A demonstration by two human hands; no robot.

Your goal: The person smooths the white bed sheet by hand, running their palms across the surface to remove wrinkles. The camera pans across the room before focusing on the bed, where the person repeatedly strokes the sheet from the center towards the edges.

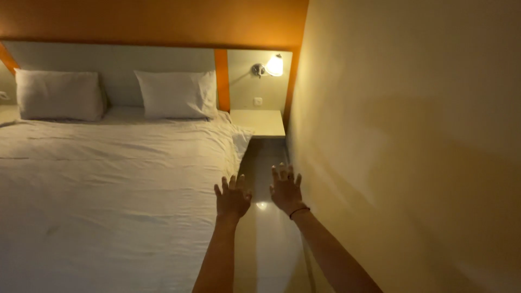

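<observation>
Both hands extend forward, palms down, fingers spread, grasping nothing. Left hand [233, 196] hovers at the right edge of the white cotton bed sheet [108, 179], its nearest thing. Right hand [286, 190], a dark band at its wrist, hangs over the glossy floor strip [266, 239] between bed and cream wall [412, 163].

Head view: the sheet spreads left of the left hand, wrinkled. Judged light, soft, limp and non-fragile; it should pinch readily at the hanging side edge just left of that hand. Beyond the hands stand two white pillows [173, 95], a pale bedside shelf [258, 122] and a lit wall lamp [271, 66].
</observation>
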